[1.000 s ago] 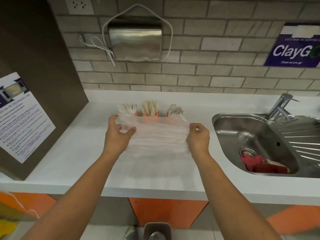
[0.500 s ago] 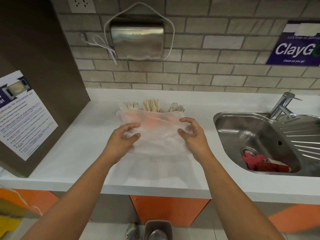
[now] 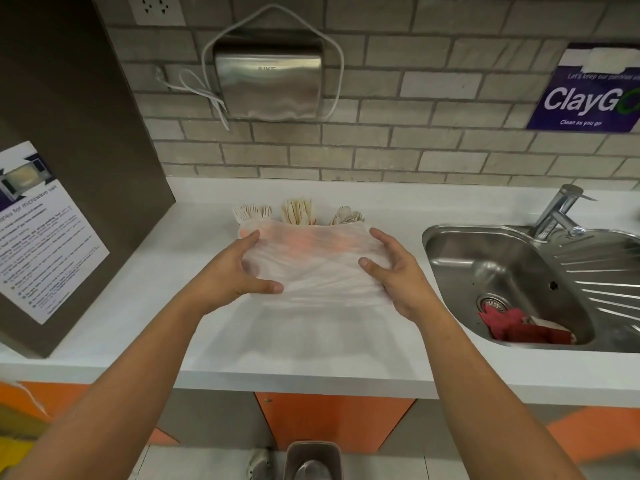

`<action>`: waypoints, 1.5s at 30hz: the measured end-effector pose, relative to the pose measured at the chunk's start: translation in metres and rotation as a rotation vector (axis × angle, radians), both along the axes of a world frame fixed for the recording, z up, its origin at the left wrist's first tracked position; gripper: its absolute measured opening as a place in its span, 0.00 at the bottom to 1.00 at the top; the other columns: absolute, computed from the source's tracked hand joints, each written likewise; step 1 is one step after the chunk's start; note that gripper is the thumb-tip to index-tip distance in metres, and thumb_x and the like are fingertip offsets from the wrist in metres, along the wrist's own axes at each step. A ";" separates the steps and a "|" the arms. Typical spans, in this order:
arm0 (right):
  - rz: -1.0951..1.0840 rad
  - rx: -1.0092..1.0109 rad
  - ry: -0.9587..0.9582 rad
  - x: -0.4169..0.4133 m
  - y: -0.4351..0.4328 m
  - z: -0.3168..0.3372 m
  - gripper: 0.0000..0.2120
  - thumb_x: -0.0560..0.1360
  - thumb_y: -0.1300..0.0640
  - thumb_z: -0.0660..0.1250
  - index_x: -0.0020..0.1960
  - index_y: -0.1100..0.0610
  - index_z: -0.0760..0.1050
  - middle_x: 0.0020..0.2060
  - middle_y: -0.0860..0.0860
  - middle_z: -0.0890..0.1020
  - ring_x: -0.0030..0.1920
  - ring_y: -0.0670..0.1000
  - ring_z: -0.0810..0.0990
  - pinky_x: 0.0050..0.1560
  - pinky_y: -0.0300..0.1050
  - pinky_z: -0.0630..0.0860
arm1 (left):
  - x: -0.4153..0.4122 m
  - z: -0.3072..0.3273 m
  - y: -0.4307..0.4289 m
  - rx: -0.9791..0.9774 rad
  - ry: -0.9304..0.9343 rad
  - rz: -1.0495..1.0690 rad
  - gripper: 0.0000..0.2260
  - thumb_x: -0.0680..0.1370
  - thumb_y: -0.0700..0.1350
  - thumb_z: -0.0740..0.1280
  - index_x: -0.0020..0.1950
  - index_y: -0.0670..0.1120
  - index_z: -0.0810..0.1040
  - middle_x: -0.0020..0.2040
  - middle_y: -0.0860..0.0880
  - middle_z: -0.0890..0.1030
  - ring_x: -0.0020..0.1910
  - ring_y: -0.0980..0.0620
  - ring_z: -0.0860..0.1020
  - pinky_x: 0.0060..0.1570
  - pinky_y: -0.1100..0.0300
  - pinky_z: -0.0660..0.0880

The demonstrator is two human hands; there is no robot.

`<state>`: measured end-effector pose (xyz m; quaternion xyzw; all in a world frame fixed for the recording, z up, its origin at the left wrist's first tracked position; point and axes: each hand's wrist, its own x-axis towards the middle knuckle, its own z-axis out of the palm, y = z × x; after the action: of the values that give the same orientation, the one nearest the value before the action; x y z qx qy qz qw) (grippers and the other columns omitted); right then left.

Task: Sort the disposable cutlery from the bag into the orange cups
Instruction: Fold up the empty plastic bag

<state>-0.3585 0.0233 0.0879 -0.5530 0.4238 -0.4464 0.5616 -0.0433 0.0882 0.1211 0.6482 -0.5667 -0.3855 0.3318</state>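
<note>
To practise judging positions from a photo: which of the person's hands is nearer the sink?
Right. The right hand grips the right edge of the bag, on the side next to the sink. The left hand grips the bag's left edge, farther off across the bag.

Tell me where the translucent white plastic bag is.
Head view, centre: the bag is held between left hand and right hand, in front of the orange cups, left of the steel sink.

Both hands [image 3: 239, 271] [image 3: 398, 275] hold the translucent bag [image 3: 311, 258] before the cutlery-filled orange cups [image 3: 298, 237].
</note>
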 end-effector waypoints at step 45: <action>0.112 0.124 0.029 0.067 0.015 0.016 0.15 0.84 0.49 0.63 0.65 0.53 0.79 0.54 0.52 0.87 0.55 0.53 0.86 0.54 0.50 0.82 | -0.109 -0.011 -0.024 -0.130 0.455 0.148 0.09 0.83 0.49 0.69 0.60 0.48 0.84 0.54 0.45 0.87 0.54 0.45 0.86 0.59 0.43 0.82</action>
<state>-0.2919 0.0378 0.1038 -0.5463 0.4269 -0.3792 0.6128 -0.1520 0.0639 0.1106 0.5617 -0.4521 -0.4588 0.5191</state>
